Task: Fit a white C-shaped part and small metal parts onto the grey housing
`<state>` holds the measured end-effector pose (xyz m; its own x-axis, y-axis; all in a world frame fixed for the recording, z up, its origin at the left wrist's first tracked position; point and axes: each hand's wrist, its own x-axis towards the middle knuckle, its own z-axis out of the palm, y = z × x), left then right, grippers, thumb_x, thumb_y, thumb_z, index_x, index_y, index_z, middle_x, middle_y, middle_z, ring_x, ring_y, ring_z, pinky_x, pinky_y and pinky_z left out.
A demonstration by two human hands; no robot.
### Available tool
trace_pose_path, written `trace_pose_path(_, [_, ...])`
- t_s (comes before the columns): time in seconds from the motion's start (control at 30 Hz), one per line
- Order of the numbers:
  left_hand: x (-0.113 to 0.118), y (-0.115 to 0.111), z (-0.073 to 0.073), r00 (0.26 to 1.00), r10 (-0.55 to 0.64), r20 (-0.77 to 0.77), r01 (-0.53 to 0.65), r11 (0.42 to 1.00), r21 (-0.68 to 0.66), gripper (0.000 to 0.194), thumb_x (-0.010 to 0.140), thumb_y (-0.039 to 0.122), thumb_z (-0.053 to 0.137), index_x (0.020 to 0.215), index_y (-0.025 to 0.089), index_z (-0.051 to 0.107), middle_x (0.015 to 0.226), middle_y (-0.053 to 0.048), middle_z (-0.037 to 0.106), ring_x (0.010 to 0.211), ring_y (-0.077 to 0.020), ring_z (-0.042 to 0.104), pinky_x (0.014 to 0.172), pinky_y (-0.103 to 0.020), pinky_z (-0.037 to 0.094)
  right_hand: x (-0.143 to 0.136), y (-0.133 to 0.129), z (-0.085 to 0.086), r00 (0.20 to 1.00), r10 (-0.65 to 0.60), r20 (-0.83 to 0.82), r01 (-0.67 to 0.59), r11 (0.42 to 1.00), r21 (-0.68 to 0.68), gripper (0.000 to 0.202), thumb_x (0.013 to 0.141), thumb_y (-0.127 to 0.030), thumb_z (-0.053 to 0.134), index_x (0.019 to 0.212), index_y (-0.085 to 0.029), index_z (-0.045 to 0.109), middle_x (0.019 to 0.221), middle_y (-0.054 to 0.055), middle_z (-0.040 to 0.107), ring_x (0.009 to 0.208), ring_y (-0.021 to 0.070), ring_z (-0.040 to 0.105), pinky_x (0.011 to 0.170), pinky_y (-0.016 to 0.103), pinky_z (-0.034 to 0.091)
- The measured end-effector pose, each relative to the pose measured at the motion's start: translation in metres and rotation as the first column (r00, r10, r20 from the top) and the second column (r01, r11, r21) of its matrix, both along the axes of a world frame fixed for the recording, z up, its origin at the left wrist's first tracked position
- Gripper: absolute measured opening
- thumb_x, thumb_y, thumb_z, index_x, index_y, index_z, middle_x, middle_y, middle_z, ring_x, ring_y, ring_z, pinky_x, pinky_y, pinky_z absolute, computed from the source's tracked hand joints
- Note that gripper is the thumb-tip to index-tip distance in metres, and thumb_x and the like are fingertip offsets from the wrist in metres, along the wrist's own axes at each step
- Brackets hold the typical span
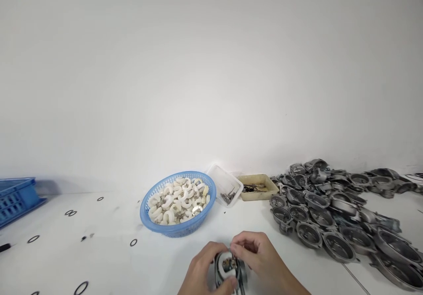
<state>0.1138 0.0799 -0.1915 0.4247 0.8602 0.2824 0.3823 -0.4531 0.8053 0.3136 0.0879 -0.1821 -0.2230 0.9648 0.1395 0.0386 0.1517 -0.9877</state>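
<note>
At the bottom middle of the head view, my left hand [200,270] grips a round grey metal housing [228,272] from its left side. My right hand [259,257] comes from the right, fingertips pinched over the housing's top, on a small part inside it that is too small to make out. A white curved piece seems to sit inside the housing. Both hands hover just above the white table [109,259].
A blue round basket [178,229] of white curved pieces stands behind my hands. A tilted clear tray [224,184] and a beige tray [257,187] sit beyond. Several grey metal housings [330,220] are piled right. Black O-rings [81,287] lie left; a blue crate [16,198] far left.
</note>
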Motion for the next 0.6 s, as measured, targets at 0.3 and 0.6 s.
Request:
trace_pose_path(0.3, [-0.001,0.000,0.000,1.000,-0.007,0.012,0.007,1.000,0.018,0.036,0.078,0.026,0.073,0.114,0.028,0.067,0.102,0.001,0.070,0.089,-0.0198,0.063,0.083,-0.025,0.049,0.002,0.000,0.002,0.999,-0.035,0.008,0.035,0.999,-0.015,0.019,0.082,-0.036,0.072,0.080,-0.018,0.077,0.071,0.001,0.066,0.068,0.0150,0.054,0.065,0.027,0.040])
trace_pose_path(0.6, [-0.006,0.006,-0.006,0.999,-0.029,-0.020,0.030,0.998,0.060,0.032,0.085,0.036,0.074,0.115,0.027,0.066,0.104,-0.001,0.070,0.088,-0.0197,0.064,0.080,-0.025,0.049,0.025,0.008,0.010,0.976,0.128,0.178,-0.131,0.991,0.006,0.028,0.088,-0.045,0.069,0.093,-0.020,0.081,0.089,0.002,0.064,0.077,0.0151,0.052,0.072,0.029,0.040])
